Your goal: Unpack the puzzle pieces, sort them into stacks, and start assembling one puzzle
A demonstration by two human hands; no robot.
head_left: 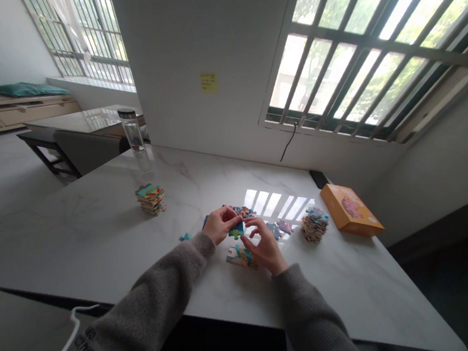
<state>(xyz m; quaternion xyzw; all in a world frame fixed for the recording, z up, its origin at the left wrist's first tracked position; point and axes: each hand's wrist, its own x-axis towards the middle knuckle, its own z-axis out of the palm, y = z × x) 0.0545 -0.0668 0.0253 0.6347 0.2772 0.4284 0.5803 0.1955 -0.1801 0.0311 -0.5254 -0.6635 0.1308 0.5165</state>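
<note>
Between my hands is a blue-green puzzle piece (pixel 236 231). My left hand (pixel 221 224) pinches it between thumb and fingers from the upper left. My right hand (pixel 264 246) is spread at its right side, thumb and forefinger apart, with the fingertips close to the piece; whether they touch it I cannot tell. Below lie joined puzzle pieces (pixel 241 256) in white, teal and orange, partly under my right hand. Behind the hands are more colourful pieces (pixel 244 212), partly hidden. Purple and blue pieces (pixel 282 227) lie to the right, and a teal piece (pixel 185 237) to the left.
Stacks of puzzle pieces stand at left (pixel 150 199) and right (pixel 314 224) on the white marbled table (pixel 87 238). An orange box (pixel 350 210) and a black phone (pixel 318 179) lie at the back right. A glass bottle (pixel 133 131) stands at the back left edge.
</note>
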